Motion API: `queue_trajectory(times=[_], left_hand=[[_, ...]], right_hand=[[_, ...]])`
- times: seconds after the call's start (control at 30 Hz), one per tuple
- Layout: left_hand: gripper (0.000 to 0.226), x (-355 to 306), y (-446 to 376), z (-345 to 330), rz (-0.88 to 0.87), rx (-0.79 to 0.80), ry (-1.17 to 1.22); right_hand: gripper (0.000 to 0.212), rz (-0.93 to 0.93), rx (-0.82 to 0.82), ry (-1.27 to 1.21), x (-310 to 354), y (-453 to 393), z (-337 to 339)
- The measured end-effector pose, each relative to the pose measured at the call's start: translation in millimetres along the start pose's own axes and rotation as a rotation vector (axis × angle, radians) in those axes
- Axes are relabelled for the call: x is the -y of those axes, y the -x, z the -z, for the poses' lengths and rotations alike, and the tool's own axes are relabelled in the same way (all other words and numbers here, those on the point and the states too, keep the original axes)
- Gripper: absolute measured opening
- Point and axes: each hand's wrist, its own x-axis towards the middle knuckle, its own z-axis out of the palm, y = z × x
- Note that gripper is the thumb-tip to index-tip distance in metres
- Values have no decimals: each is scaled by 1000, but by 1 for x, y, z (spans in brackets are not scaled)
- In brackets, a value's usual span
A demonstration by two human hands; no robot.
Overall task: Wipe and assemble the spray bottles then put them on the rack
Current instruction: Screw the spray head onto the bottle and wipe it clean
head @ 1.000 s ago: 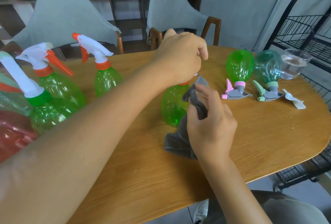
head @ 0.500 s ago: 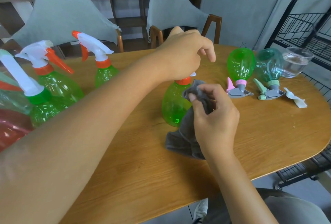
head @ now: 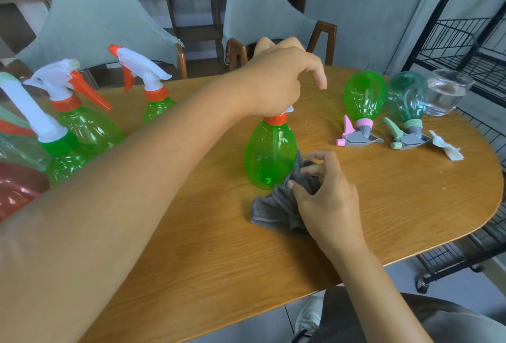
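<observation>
A green spray bottle (head: 269, 155) with an orange collar stands upright in the middle of the wooden table (head: 383, 205). My left hand (head: 279, 79) grips its white spray head from above and hides most of it. My right hand (head: 325, 200) holds a grey cloth (head: 276, 208) against the bottle's lower right side; the cloth trails onto the table. Two bottles rest upside down on their trigger heads at the right: a green one with a pink collar (head: 364, 99) and a teal one with a pale green collar (head: 406, 101).
Several assembled green bottles with white and orange heads (head: 153, 88) stand at the left. A glass of water (head: 446, 90) and a scrap of white paper (head: 446, 148) sit at the far right. A black wire rack (head: 471, 41) stands beyond the table's right end. Two chairs are behind.
My right hand has slid the cloth down from the bottle's neck to its lower side. My left hand has stayed on the spray head, its fingers now looser.
</observation>
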Motion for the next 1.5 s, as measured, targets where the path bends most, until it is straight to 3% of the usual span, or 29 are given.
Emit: queue_trajectory(times=[0.1,0.3,0.47,0.6,0.87,1.17,1.37,1.5], left_hand=[[76,-1,0,2,-1,39,-23],[77,-3,1,5,-34,120,-41],[48,3,2,-1,0,70,-31],[46,3,2,-4,22,40,-55],[39,-4,4,-3,30,53,-84],[30,-15,4,-13,83,-74,-49],[34,-15,6,-15,76,-102,-62],[35,-13,9,-16,58,-140,-74]], right_hand=[[55,-3,7,27,1,-1,-1],[41,-15,-181,-129,14,-8,4],[34,-21,-316,-306,29,-16,7],[32,-21,-329,-423,39,-19,5],[49,51,-311,-281,48,-9,-12],[27,259,-541,-109,41,0,-24],[15,375,-531,-88,36,-9,-27],[13,298,-439,-158,38,-17,-20]])
